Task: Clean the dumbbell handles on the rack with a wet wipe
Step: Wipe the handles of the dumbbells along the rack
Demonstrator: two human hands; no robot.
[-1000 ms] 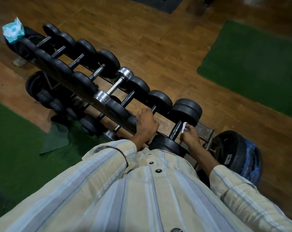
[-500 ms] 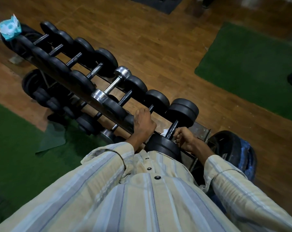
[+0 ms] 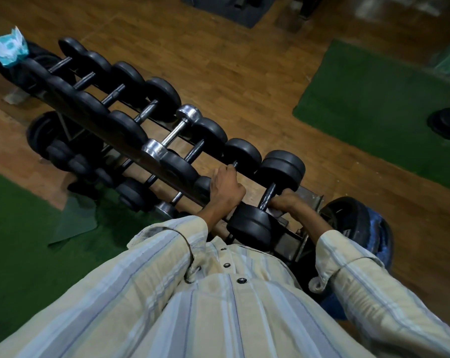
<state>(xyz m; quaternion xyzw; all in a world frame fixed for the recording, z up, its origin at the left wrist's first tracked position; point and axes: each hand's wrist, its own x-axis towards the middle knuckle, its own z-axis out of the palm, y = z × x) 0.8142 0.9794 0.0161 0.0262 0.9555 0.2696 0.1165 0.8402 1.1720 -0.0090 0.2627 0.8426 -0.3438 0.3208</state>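
A long dark rack (image 3: 94, 125) runs from upper left to lower right and carries several black dumbbells plus one chrome dumbbell (image 3: 176, 130). My left hand (image 3: 225, 188) grips the handle of the second dumbbell from the near end. My right hand (image 3: 286, 201) is curled around the lower handle of the nearest dumbbell (image 3: 270, 192), a black one with thick double plates. The wet wipe is hidden inside my right fist. A blue-green wipe packet (image 3: 9, 49) sits on the far end of the rack.
A lower tier (image 3: 131, 192) holds more dumbbells. Black weight plates (image 3: 348, 215) and a blue object lean at the rack's near end. Green mats (image 3: 389, 104) lie on the wooden floor at right and left. A round black object (image 3: 447, 122) rests on the right mat.
My right hand slid down the nearest dumbbell's handle toward me and closed over the wipe, which no longer shows. My left hand stayed on its handle.
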